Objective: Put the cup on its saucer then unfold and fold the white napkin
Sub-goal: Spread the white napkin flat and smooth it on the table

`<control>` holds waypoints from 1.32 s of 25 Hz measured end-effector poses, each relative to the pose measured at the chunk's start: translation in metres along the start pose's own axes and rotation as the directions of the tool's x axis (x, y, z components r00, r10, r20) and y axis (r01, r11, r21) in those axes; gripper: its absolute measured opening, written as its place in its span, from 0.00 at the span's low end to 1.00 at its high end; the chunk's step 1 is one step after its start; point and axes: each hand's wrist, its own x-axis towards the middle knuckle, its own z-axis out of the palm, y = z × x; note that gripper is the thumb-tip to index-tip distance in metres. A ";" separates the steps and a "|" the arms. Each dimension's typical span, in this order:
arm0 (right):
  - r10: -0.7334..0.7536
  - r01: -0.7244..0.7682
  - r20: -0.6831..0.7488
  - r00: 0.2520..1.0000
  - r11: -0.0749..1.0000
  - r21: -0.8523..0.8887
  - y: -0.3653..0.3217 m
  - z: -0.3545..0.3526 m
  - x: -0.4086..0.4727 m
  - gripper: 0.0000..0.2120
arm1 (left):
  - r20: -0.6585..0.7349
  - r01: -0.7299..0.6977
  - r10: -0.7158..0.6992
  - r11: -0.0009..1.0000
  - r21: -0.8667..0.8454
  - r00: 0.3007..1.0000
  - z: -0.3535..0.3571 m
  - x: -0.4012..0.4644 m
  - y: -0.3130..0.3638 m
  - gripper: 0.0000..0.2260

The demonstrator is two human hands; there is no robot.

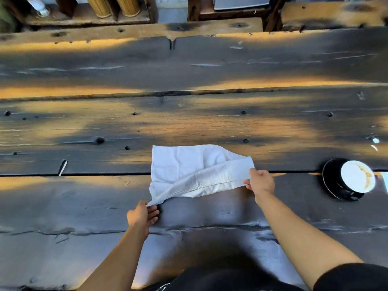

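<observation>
While two hands [142, 215] [261, 182] pinch one napkin [180, 166], one cup [357, 177] on saucer [327, 181].

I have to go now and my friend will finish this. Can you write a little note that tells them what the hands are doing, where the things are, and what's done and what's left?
Left hand: pinches the napkin's near left corner.
Right hand: pinches the near right corner, lifted above the table.
Napkin: in front of you, far part flat on the table, near edge raised.
Cup: on its saucer, far right.
Done: cup on saucer.
Left: finish the napkin; whether this is the unfold or the fold, I cannot tell.
</observation>
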 end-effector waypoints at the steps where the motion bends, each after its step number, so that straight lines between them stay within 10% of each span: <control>1: 0.012 -0.013 0.018 1.000 0.999 0.033 0.007 -0.007 -0.001 0.06 | -0.011 -0.004 0.004 1.000 0.028 1.000 -0.005 0.000 -0.003 0.10; 8: 0.156 -0.136 0.125 0.980 0.979 -0.151 0.102 -0.060 -0.027 0.09 | 0.021 0.021 -0.025 0.988 0.155 0.999 -0.043 -0.002 -0.044 0.06; 15: 0.228 -0.244 0.207 0.951 0.968 0.055 0.074 -0.067 -0.053 0.07 | 0.188 -0.006 -0.008 0.998 0.069 0.982 -0.027 -0.024 0.001 0.06; 21: -0.138 -0.099 0.416 0.899 0.861 0.499 -0.141 -0.058 -0.068 0.04 | 0.374 -0.240 0.367 0.908 -0.345 0.852 0.035 -0.107 0.195 0.05; 28: -0.714 -0.065 0.290 0.637 0.325 0.943 -0.316 -0.142 -0.131 0.13 | 0.275 -0.383 0.826 0.489 -0.783 0.492 -0.012 -0.225 0.364 0.10; 33: -0.684 0.024 0.360 0.635 0.483 0.875 -0.264 -0.141 -0.127 0.14 | 0.323 -0.494 0.781 0.599 -0.630 0.535 -0.027 -0.176 0.301 0.05</control>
